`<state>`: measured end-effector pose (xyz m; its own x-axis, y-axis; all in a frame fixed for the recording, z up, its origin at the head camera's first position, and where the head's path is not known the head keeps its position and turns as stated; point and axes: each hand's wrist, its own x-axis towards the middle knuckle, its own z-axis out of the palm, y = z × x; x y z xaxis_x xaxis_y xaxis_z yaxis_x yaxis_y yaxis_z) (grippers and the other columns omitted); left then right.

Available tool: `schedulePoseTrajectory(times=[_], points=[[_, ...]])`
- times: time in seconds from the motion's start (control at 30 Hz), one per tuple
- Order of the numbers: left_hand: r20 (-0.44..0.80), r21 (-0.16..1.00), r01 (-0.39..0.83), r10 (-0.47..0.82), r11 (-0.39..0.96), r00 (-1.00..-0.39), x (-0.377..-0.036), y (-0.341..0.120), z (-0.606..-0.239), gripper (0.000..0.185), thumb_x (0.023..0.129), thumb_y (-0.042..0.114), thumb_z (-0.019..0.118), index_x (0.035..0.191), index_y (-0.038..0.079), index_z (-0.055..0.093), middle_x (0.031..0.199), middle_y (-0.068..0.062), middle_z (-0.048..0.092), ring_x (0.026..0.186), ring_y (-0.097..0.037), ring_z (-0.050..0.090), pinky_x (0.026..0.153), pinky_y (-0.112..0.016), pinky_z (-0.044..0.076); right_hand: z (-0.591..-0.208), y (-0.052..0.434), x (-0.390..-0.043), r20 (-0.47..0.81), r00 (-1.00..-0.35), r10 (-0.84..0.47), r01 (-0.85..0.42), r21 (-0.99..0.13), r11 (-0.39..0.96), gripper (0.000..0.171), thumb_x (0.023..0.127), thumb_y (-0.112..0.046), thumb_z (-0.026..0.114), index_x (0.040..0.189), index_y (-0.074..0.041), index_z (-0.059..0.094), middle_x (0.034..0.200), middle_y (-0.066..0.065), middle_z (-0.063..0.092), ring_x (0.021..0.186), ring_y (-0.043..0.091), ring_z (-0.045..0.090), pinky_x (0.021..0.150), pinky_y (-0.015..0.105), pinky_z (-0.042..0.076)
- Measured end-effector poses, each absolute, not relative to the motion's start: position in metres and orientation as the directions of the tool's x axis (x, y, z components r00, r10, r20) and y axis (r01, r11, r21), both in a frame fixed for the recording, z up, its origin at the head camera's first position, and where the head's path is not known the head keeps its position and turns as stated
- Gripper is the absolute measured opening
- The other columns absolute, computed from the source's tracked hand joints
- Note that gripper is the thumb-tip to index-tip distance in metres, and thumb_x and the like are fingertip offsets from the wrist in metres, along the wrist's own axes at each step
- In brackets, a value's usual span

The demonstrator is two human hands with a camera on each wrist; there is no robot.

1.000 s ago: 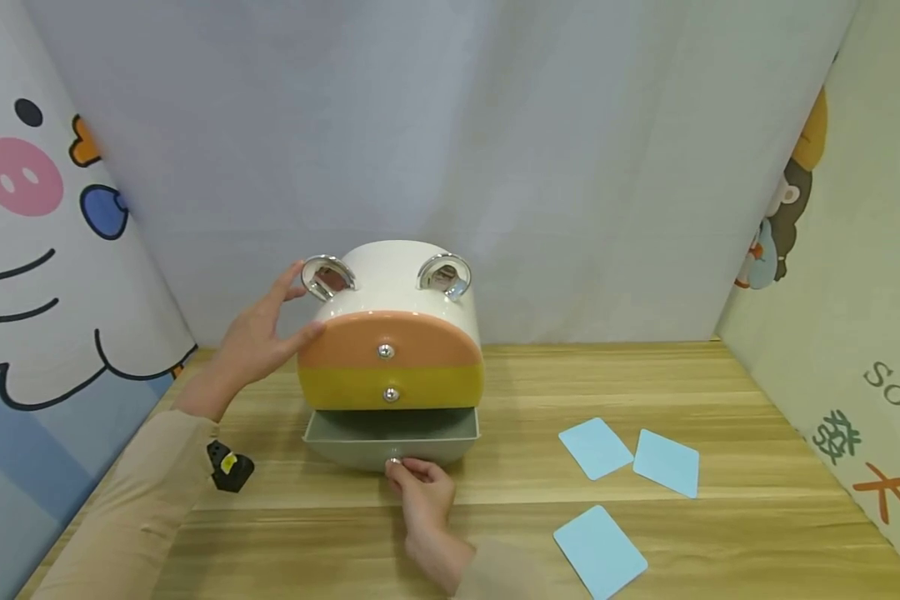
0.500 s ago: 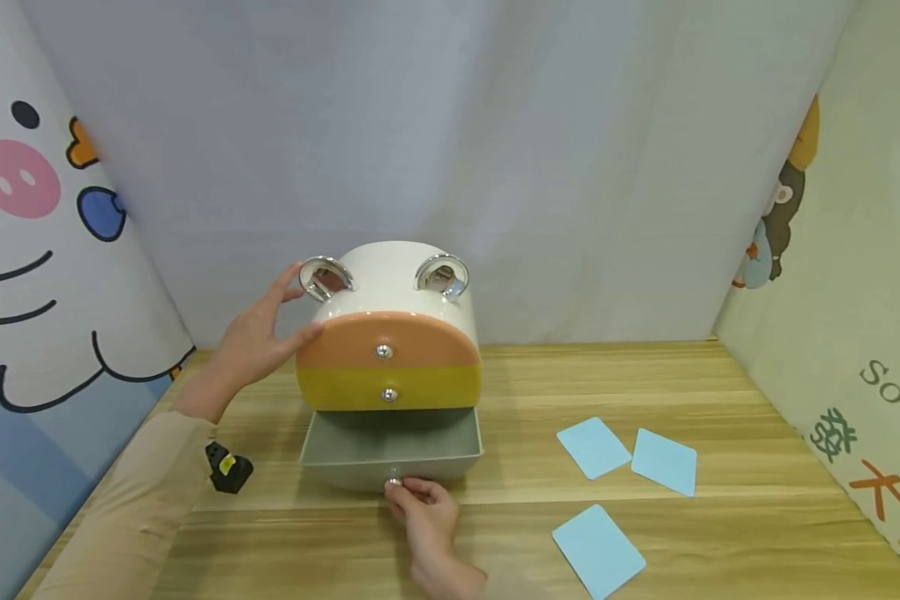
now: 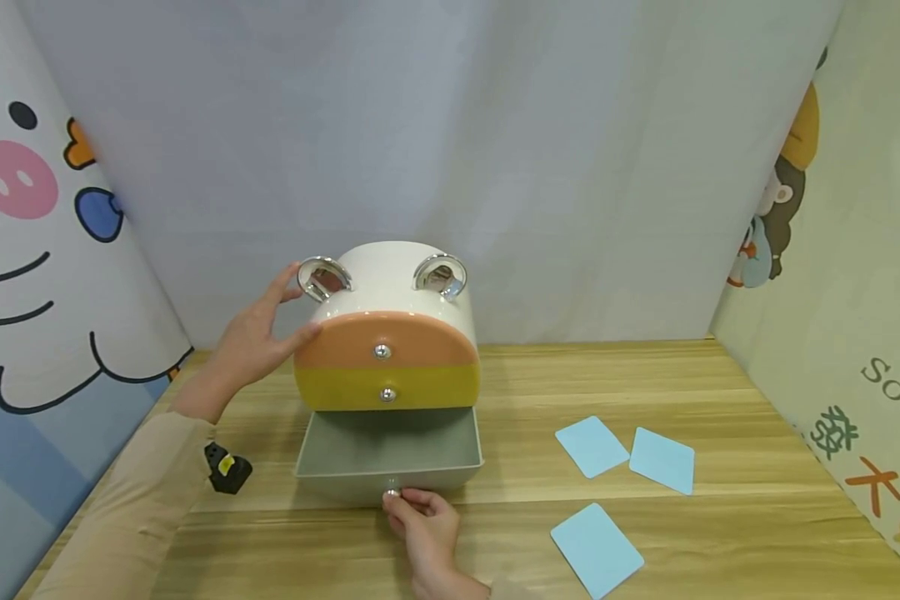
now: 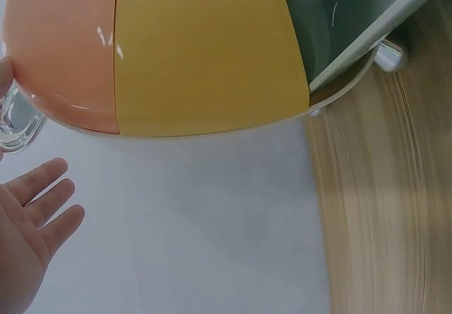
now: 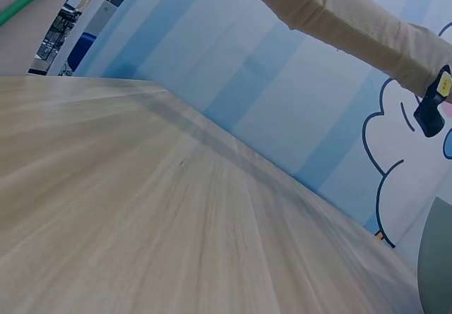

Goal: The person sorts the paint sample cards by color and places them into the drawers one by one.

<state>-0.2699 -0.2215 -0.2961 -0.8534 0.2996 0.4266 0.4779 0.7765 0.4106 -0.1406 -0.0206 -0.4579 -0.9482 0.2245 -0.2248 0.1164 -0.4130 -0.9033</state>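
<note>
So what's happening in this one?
A person is working a small drawer cabinet on a wooden table. The left hand rests against the cabinet's side, steadying it. The right hand pinches the knob of the grey bottom drawer, which is pulled out and looks empty. The orange and yellow drawers above are closed. Three blue cards lie on the table to the right.

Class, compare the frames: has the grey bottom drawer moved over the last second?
Yes. The grey drawer has slid further out toward the person, away from the fixed yellow drawer front, pulled by the right hand at its knob.
</note>
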Motion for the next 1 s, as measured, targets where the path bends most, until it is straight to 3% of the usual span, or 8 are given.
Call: schedulePoseTrajectory(times=[0.37, 0.7, 1.0], points=[[0.43, 0.411, 0.477, 0.296, 0.777, -0.853, -0.27, -0.221, -0.297, 0.08, 0.088, 0.041, 0.055, 0.148, 0.019, 0.006, 0.134, -0.022, 0.043, 0.121, -0.047, 0.035, 0.093, -0.064, 0.029, -0.459, -0.018, -0.139, -0.245, -0.948, 0.202, 0.145, -0.9, -0.412, 0.016, 0.071, 0.004, 0.069, 0.084, 0.006, 0.059, 0.071, 0.0, 0.06, 0.064, 0.007, 0.061, 0.06, 0.02, 0.051], [0.434, 0.407, 0.475, 0.293, 0.78, -0.852, -0.272, -0.222, -0.299, 0.081, 0.088, 0.042, 0.056, 0.148, 0.019, 0.006, 0.133, -0.023, 0.044, 0.121, -0.048, 0.035, 0.091, -0.065, 0.029, -0.453, -0.007, -0.136, -0.246, -0.966, 0.08, 0.202, -0.91, -0.362, 0.023, 0.075, -0.002, 0.067, 0.093, 0.006, 0.057, 0.075, 0.0, 0.062, 0.069, 0.007, 0.061, 0.068, 0.026, 0.052], [0.422, 0.415, 0.472, 0.296, 0.777, -0.857, -0.271, -0.221, -0.297, 0.081, 0.088, 0.042, 0.055, 0.148, 0.019, 0.005, 0.134, -0.023, 0.043, 0.121, -0.047, 0.035, 0.091, -0.064, 0.03, -0.438, 0.044, -0.137, -0.305, -0.939, -0.161, 0.318, -0.946, -0.065, 0.04, 0.079, -0.011, 0.066, 0.11, 0.008, 0.051, 0.09, 0.004, 0.063, 0.08, 0.01, 0.06, 0.077, 0.034, 0.052]])
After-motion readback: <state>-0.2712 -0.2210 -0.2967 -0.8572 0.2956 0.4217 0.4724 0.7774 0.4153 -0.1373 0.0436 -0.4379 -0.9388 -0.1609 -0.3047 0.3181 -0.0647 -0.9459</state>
